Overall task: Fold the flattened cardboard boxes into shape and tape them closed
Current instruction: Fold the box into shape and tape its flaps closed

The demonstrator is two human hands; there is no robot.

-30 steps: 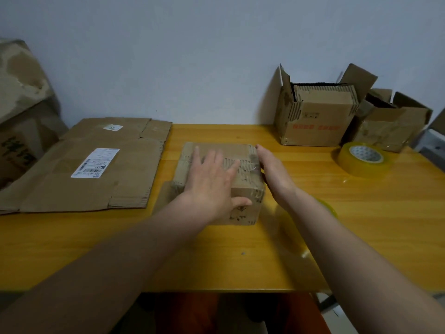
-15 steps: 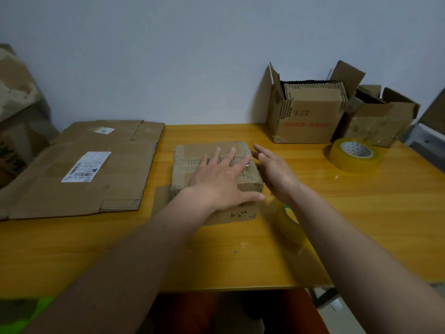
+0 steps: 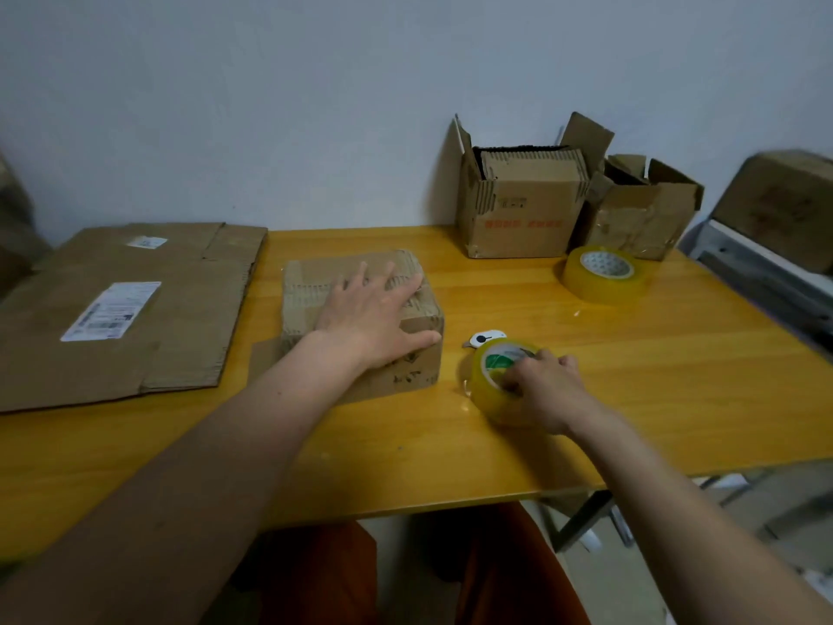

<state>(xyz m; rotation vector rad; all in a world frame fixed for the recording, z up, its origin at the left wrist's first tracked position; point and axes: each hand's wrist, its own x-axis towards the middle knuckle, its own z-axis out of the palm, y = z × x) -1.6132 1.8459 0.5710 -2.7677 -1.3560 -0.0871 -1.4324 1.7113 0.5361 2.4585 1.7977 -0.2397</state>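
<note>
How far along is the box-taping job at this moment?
Done: one small box is folded into shape, flaps down under the flat left hand. In hand: the right hand grips a tape roll. Left: taping this box; flattened cardboard still lies unfolded on the table.

Dim, soft light; blurred, warped edges

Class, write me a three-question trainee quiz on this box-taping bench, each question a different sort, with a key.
1. True or false: the left hand lies flat on the folded box.
2. Which does the right hand grip? A) near tape roll B) far tape roll C) white cutter
3. Fill in: the labelled flat cardboard lies to the box's ____.

Key: 1 true; 2 A; 3 left.
</note>
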